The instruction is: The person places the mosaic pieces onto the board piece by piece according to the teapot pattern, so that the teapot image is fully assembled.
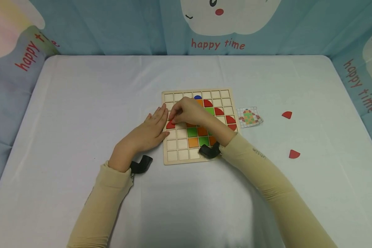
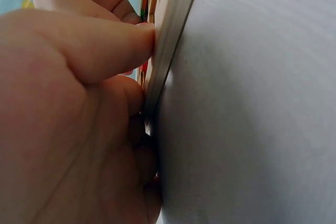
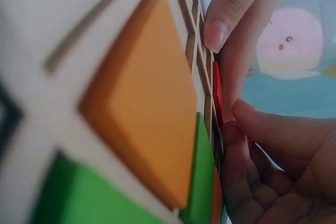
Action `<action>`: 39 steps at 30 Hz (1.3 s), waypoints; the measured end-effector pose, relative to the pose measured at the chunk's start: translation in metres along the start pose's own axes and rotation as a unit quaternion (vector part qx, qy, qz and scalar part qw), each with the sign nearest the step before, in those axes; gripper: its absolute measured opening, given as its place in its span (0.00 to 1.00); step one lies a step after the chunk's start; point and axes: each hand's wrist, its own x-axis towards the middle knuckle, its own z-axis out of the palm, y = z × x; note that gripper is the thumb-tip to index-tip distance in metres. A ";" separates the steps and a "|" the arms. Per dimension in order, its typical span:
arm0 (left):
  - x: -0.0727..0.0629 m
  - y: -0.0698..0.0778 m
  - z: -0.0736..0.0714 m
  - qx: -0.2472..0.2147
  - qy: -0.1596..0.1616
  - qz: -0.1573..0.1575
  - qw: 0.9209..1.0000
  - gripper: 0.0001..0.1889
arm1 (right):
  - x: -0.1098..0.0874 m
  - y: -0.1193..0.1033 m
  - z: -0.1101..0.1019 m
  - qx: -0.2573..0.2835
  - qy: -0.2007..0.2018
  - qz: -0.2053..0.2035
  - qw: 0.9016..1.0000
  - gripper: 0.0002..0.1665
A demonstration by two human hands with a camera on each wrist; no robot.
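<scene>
A wooden grid board [image 1: 182, 144] lies on the table, partly filled with coloured pieces. At its left side, my right hand [image 1: 189, 112] reaches over the cells, thumb and forefinger pinching at a red quarter-circle piece [image 1: 170, 125] in the leftmost column. The right wrist view shows the red piece [image 3: 217, 90] low against the grid, with the fingertips at its edge. My left hand [image 1: 146, 135] rests along the board's left edge, fingers extended. Its thumb [image 2: 126, 45] touches the board's side. My right hand and forearm hide part of the middle cells.
Orange squares [image 1: 193, 142], green squares [image 1: 192, 132], red quarter-circles [image 1: 219, 111] and a blue half-round piece [image 1: 197, 97] sit in the board. A small pattern card [image 1: 249, 117] lies to its right. Farther right are two loose red pieces [image 1: 287, 114]. A printed curtain [image 1: 127, 27] borders the table.
</scene>
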 end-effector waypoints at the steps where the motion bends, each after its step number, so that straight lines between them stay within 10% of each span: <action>1: 0.000 0.000 0.000 0.000 0.000 0.000 1.000 0.36 | 0.000 0.000 0.000 -0.001 -0.001 0.002 1.000 0.04; 31: 0.002 0.000 0.002 -0.004 0.006 0.007 1.000 0.37 | 0.000 -0.005 0.001 -0.005 -0.027 -0.012 1.000 0.02; 39: 0.000 0.001 0.000 0.002 0.001 0.003 1.000 0.36 | -0.017 -0.002 -0.011 0.070 -0.003 -0.026 0.997 0.03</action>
